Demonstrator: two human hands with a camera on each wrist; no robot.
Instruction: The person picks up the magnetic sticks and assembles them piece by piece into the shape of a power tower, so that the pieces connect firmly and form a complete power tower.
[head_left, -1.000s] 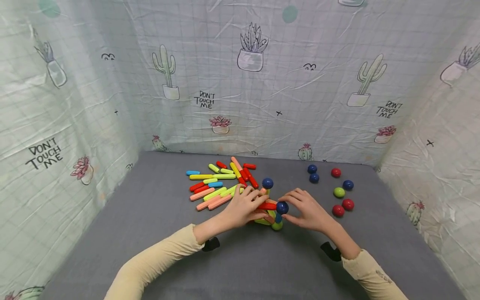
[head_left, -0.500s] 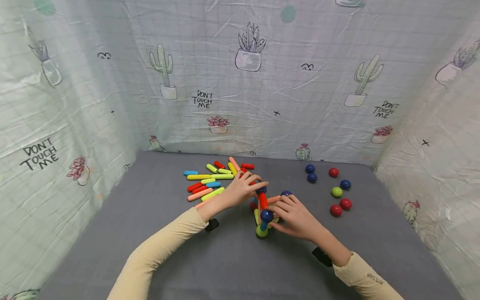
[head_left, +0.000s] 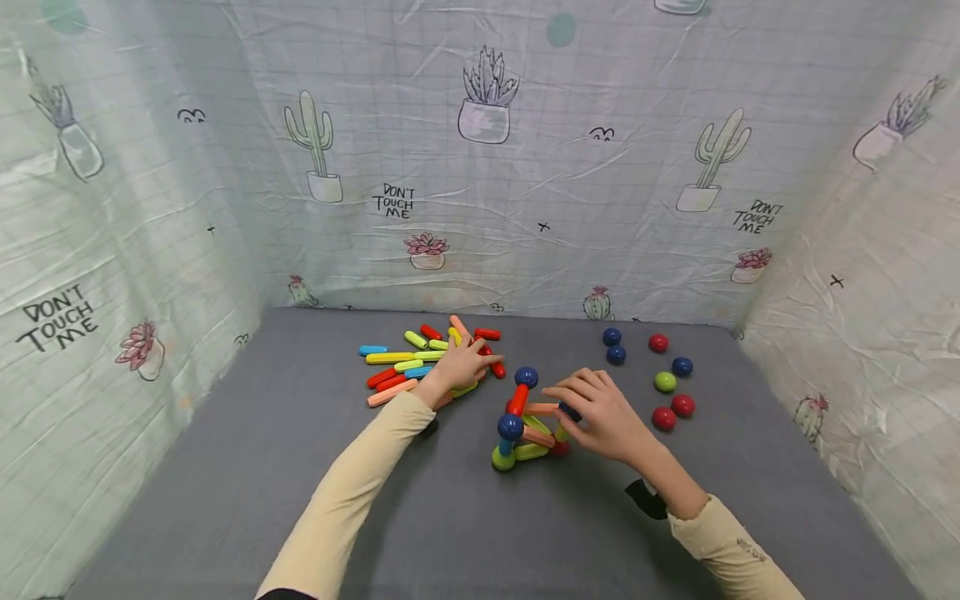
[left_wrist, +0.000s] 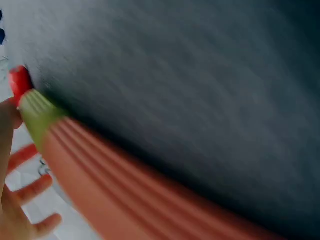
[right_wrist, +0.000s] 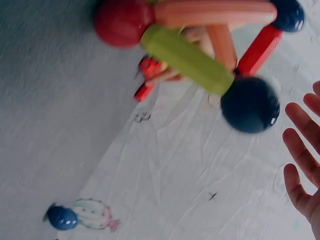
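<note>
A frame of magnetic rods and balls (head_left: 536, 433) stands on the table, with blue balls on top and green and red balls at its foot. My right hand (head_left: 603, 414) is at its right side, by a dark blue ball (right_wrist: 250, 104). In the right wrist view the fingers (right_wrist: 302, 132) are loosely extended and apart from that ball; the thumb is out of sight there. My left hand (head_left: 459, 367) reaches over the pile of coloured rods (head_left: 390, 358), fingers spread. A salmon rod (left_wrist: 115, 175) lies close below it in the left wrist view, with nothing visibly held.
Loose balls lie at the right: blue ones (head_left: 616, 355), red ones (head_left: 663, 418) and a green one (head_left: 665, 382). A grey cloth covers the table (head_left: 420, 517). A printed curtain (head_left: 600, 208) encloses the back and sides.
The frame has turned and now stands further left of my right hand. My left hand has left the frame and moved left and back onto the rods. The right hand stays beside the frame.
</note>
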